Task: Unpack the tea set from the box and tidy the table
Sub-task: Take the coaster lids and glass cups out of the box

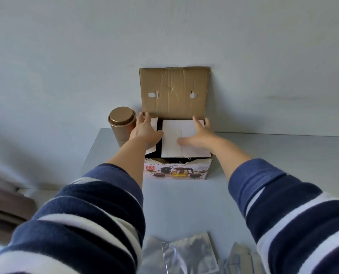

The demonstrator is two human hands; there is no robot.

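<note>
A cardboard tea set box (177,171) stands at the far edge of the table, against the wall, with a teapot picture on its front. Its brown top lid (174,91) is up against the wall. A white inner flap (172,139) covers most of the opening, and what lies inside is hidden. My left hand (145,129) rests on the small left side flap, fingers apart. My right hand (197,135) lies flat on the white inner flap, fingers spread and blurred.
A gold round tin (122,125) stands just left of the box, close to my left hand. Silver foil packets (182,254) lie at the near table edge. The grey table (283,155) extends right; its left edge is near the tin.
</note>
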